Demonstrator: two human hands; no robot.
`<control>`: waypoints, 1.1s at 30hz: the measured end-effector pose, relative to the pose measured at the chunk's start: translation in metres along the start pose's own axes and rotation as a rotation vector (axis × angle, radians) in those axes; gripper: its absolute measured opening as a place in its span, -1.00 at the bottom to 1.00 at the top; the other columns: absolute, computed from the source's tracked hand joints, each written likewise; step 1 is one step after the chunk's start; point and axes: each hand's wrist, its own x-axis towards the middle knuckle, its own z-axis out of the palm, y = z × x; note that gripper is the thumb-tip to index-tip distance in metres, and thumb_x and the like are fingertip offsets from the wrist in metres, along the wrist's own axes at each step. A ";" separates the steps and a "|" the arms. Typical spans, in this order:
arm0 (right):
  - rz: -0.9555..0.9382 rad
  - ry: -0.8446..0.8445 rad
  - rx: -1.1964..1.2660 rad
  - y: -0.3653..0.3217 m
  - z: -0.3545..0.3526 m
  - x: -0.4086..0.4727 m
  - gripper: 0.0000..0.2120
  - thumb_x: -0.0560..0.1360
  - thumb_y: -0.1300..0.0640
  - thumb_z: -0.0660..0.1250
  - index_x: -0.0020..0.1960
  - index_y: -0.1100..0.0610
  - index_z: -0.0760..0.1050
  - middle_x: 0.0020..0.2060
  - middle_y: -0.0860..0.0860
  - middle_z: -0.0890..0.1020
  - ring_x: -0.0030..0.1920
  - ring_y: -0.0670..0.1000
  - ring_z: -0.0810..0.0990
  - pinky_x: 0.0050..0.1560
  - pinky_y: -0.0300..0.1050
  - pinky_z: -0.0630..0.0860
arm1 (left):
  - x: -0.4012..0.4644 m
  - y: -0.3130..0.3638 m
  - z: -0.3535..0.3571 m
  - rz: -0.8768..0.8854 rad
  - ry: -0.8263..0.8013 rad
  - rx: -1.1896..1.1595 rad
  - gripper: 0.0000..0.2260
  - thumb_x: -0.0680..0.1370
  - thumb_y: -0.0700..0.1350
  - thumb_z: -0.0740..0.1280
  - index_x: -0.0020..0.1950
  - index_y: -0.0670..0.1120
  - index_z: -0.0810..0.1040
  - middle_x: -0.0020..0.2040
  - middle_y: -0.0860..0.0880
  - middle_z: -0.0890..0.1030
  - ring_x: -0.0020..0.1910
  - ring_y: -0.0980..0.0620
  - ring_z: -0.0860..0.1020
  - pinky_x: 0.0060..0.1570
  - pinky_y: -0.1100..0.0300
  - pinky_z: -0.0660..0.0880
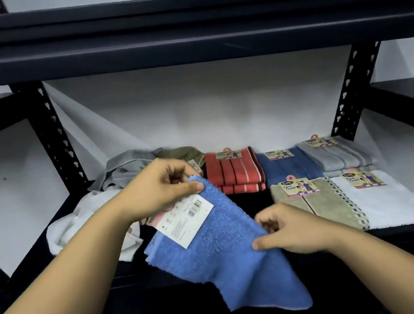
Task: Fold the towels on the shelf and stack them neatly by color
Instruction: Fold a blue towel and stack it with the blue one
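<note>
We see dim, even light; the white wall point(218, 100) behind the dark shelf frame point(180, 38) is brightest. Shelf deck beneath it nearly black. Frame edges bow from wide-angle distortion. Soft overall, slight blur.

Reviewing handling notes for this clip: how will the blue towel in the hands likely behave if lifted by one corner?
The blue towel is probably floppy: between the left hand and right hand it sags, its lower corner hanging free. It seems light, since fingertip pinches carry it. Its nubby pile should grip well, though the paper tag may flap.
</note>
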 end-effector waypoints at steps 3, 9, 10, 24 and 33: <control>0.057 -0.042 -0.008 0.011 -0.004 0.002 -0.79 0.34 -0.01 0.49 -0.27 -0.01 0.46 -0.31 -0.03 0.47 -0.24 -0.03 0.40 -0.21 0.01 0.28 | -0.002 -0.023 -0.011 -0.075 0.026 -0.095 -0.87 0.56 -0.14 0.45 -0.01 -0.20 0.61 -0.35 -0.01 0.61 -0.50 0.05 0.42 -0.58 0.29 0.26; 0.189 -0.153 -0.007 0.010 -0.031 0.015 -0.73 0.44 0.13 0.53 0.05 0.21 0.56 -0.08 0.04 0.72 -0.04 0.07 0.69 -0.03 0.10 0.56 | 0.002 -0.069 -0.033 -0.196 0.149 -0.058 -0.87 0.61 -0.11 0.42 -0.01 -0.17 0.59 -0.29 -0.09 0.67 -0.34 -0.02 0.58 -0.46 0.20 0.39; 0.223 -0.164 -0.041 0.010 -0.038 0.018 -0.74 0.47 0.11 0.53 0.08 0.21 0.61 -0.01 0.08 0.75 0.03 0.14 0.73 0.06 0.15 0.61 | 0.003 -0.075 -0.035 -0.211 0.167 0.001 -0.86 0.61 -0.12 0.42 0.00 -0.20 0.60 -0.29 -0.10 0.67 -0.35 0.03 0.59 -0.46 0.24 0.39; 0.311 0.290 -0.417 0.024 -0.061 0.087 -0.79 0.47 -0.06 0.56 -0.14 0.09 0.70 -0.21 0.01 0.73 -0.12 0.03 0.70 -0.13 -0.11 0.53 | 0.017 -0.163 -0.050 -0.344 0.304 0.560 -0.85 0.51 -0.03 0.47 -0.23 0.01 0.58 -0.33 0.04 0.60 -0.26 0.03 0.56 -0.33 0.18 0.37; 0.212 0.538 -0.658 0.051 -0.043 0.091 -0.58 0.37 -0.11 0.61 -0.27 -0.13 0.33 -0.29 -0.16 0.50 -0.23 0.00 0.51 -0.32 -0.11 0.34 | 0.009 -0.179 -0.046 -0.345 0.409 0.650 -0.85 0.48 0.08 0.48 -0.22 0.11 0.58 -0.25 0.16 0.61 -0.14 0.01 0.59 -0.13 0.09 0.56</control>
